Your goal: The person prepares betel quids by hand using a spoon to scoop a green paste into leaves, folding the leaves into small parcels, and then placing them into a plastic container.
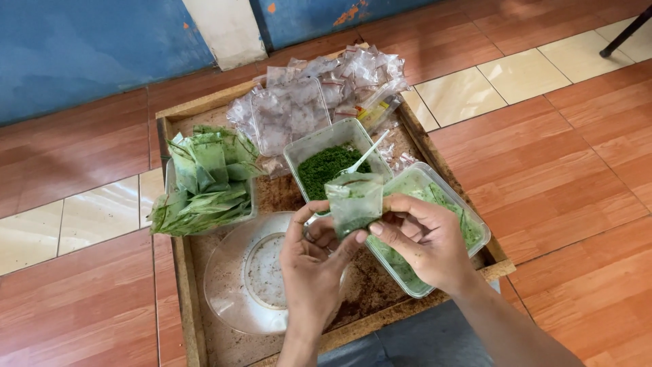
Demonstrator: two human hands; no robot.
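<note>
Soft, even daylight fills the frame with only faint shadows under the hands, a mild sheen lies on the clear plastic bags at upper centre, focus is sharp throughout, and floor lines bow slightly toward the edges.

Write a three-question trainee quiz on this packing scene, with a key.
1. True or false: the white plastic spoon lies in the clear round lid.
2. What do the left hand and right hand hold between them? A) a small clear bag with green powder B) a knife C) a cloth
3. Fill in: the stack of filled green packets sits at the ______ side of the wooden tray.

Key: 1 false, it stands in the square tub of green powder. 2 A, the small clear bag. 3 left.
</note>
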